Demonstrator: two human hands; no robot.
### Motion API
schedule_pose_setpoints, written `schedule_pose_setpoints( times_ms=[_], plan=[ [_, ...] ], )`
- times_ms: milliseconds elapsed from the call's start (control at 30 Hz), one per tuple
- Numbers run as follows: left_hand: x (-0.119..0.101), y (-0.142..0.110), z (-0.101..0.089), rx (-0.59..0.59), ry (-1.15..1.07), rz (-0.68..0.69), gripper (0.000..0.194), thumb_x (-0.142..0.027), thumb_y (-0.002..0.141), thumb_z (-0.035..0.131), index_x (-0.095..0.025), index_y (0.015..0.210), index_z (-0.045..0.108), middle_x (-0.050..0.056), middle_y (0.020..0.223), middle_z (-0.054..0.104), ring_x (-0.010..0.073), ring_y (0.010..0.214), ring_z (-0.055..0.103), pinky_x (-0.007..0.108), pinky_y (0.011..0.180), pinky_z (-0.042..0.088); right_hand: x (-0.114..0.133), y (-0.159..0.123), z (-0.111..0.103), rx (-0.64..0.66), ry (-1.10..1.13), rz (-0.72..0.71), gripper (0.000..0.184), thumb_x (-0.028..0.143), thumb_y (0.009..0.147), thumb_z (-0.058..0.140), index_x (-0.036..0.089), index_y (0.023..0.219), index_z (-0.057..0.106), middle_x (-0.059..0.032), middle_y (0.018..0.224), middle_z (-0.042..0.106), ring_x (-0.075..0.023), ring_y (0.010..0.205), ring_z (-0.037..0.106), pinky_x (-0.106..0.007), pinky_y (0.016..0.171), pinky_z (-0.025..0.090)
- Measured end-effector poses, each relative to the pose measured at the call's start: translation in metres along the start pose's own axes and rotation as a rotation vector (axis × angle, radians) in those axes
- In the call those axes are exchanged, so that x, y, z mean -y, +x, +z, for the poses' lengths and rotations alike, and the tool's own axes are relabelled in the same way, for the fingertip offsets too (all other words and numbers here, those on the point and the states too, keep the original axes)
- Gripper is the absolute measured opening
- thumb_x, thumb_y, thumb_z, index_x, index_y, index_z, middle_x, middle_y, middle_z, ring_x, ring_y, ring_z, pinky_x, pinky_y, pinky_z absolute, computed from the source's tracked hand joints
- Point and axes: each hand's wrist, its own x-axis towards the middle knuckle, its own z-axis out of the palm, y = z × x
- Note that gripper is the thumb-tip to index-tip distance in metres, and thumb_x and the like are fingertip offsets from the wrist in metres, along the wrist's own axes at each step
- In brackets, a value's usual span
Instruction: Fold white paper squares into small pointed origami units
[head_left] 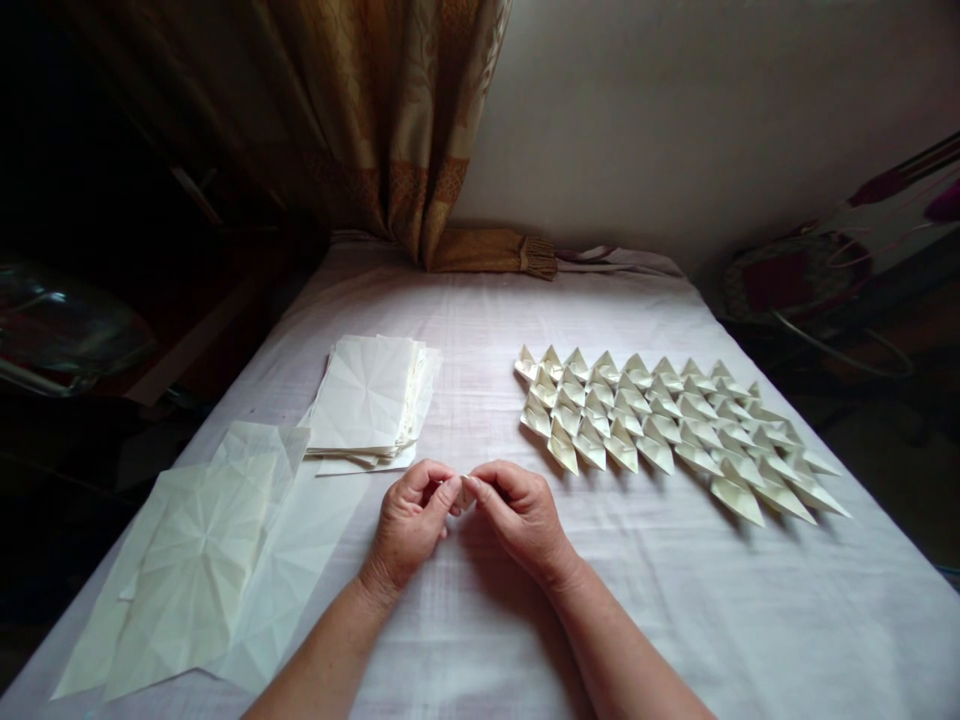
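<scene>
My left hand (416, 515) and my right hand (519, 515) meet above the cloth in the middle. Both pinch a small piece of folded paper (466, 495) between thumbs and fingers. Most of that paper is hidden by the fingers; only a pale bit shows between the thumb tips. Beyond my left hand lies a stack of creased paper squares (360, 392). To the right of my right hand stand rows of folded paper boats (621, 445), pale cream with pointed ends, set close together.
Large creased sheets (202, 550) overlap at the left, some of them thin and see-through. A pale tablecloth (465, 310) covers the table. A gold-brown curtain (409, 130) hangs down to the far edge, against a grey wall (615, 120). Dark, blurred objects flank both sides.
</scene>
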Motion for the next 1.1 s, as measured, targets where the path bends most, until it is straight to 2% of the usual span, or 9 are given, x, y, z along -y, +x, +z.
schedule_pose_setpoints(
  times_ms=[267,600,833,1100],
  plan=[
    [0.0052,-0.0001,-0.0007,-0.022,0.024,0.043,0.028,-0.043,0.081,0.065,-0.017,0.073,0.06,-0.001,0.059,0.062,0.0117,0.052,0.058,0.017,0.038,0.043,-0.0033,-0.0012,0.0018,-0.02,0.015,-0.001,0.023,0.027,0.091,0.057,0.019,0.071,0.064,-0.0011,0.063,0.068,-0.0124,0.058,0.061,-0.022,0.06,0.049],
    [0.0014,-0.0003,-0.0005,-0.03,0.023,0.076,0.027,-0.041,0.081,0.065,-0.017,0.072,0.061,-0.001,0.058,0.062,0.0084,0.047,0.052,0.015,0.039,0.04,-0.0044,-0.0036,0.0068,-0.066,0.017,-0.019,0.022,0.025,0.091,0.058,0.018,0.071,0.065,-0.0001,0.061,0.065,-0.0113,0.055,0.058,-0.022,0.058,0.048],
    [0.0025,0.0012,0.0001,-0.001,0.039,0.041,0.027,-0.042,0.082,0.062,-0.017,0.073,0.058,-0.003,0.057,0.058,0.0088,0.047,0.053,0.016,0.04,0.041,-0.0044,-0.0008,0.005,-0.015,0.046,0.041,0.023,0.027,0.09,0.057,0.018,0.07,0.063,-0.0002,0.063,0.065,-0.0117,0.058,0.059,-0.022,0.06,0.047],
    [-0.0017,-0.0002,0.0006,0.046,0.101,0.033,0.018,-0.035,0.083,0.06,-0.018,0.081,0.059,-0.004,0.066,0.057,0.0059,0.044,0.047,0.017,0.044,0.041,-0.0068,0.0011,0.0014,-0.019,-0.089,0.05,0.017,0.027,0.087,0.055,0.018,0.074,0.062,0.0007,0.065,0.06,-0.0113,0.058,0.052,-0.022,0.057,0.042]
  ],
)
